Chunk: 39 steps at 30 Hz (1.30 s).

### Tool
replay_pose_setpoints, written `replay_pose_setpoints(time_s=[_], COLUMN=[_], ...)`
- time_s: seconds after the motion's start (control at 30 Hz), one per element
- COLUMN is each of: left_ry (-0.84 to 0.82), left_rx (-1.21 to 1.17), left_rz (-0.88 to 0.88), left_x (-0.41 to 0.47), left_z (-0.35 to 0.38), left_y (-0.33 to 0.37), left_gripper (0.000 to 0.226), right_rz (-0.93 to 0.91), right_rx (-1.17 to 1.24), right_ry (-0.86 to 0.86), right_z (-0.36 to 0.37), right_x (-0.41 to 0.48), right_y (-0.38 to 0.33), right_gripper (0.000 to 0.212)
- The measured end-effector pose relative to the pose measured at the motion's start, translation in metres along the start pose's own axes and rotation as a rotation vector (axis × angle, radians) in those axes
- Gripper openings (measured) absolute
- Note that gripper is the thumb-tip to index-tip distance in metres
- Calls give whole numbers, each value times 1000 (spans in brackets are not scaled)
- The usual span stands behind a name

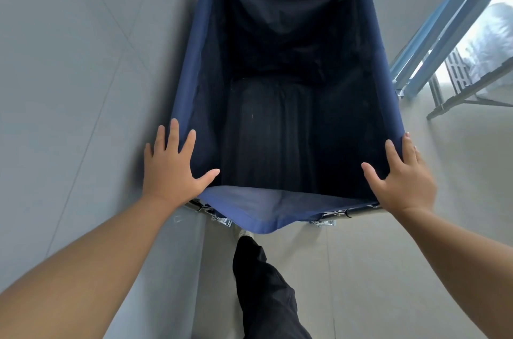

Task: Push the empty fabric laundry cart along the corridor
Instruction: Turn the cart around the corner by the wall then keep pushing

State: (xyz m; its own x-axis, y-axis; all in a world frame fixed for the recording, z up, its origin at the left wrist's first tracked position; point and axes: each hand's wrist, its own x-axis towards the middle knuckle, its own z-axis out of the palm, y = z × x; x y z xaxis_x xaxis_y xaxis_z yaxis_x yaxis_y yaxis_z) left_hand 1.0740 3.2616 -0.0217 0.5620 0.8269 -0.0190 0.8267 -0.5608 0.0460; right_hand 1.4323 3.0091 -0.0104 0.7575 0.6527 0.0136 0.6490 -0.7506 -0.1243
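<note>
A navy blue fabric laundry cart (194,42) fills the middle of the head view, its dark inside bare. My left hand (173,169) lies flat on the near left corner of the rim, fingers spread, thumb over the inner edge. On the near right corner rests my right hand (402,176), fingers extended along the side, thumb inside. Neither hand is curled around the fabric. The metal frame (341,212) shows under the near edge.
A grey wall (83,75) runs close along the cart's left side. At the right stand blue window or door frames (433,42) and a metal rack (455,94). Light tiled floor (374,269) lies below. My leg in black trousers (266,288) steps behind the cart.
</note>
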Motion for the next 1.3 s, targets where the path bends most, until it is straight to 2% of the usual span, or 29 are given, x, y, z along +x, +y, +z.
replay_pose_setpoints(time_s=[0.5,0.7,1.3], left_ry=[-19,-6,31], left_rx=[17,24,5], left_rz=[4,13,36], left_x=[-1,0,1], left_z=[-2,-1,4], left_y=[2,1,-2], left_gripper=[99,98,101], right_rz=[-33,-45,-23], right_rx=[1,2,-58], right_ry=[29,44,12], right_z=[-3,-1,1], right_x=[-2,-2,0], right_y=[-2,0,5], right_gripper=[70,83,82])
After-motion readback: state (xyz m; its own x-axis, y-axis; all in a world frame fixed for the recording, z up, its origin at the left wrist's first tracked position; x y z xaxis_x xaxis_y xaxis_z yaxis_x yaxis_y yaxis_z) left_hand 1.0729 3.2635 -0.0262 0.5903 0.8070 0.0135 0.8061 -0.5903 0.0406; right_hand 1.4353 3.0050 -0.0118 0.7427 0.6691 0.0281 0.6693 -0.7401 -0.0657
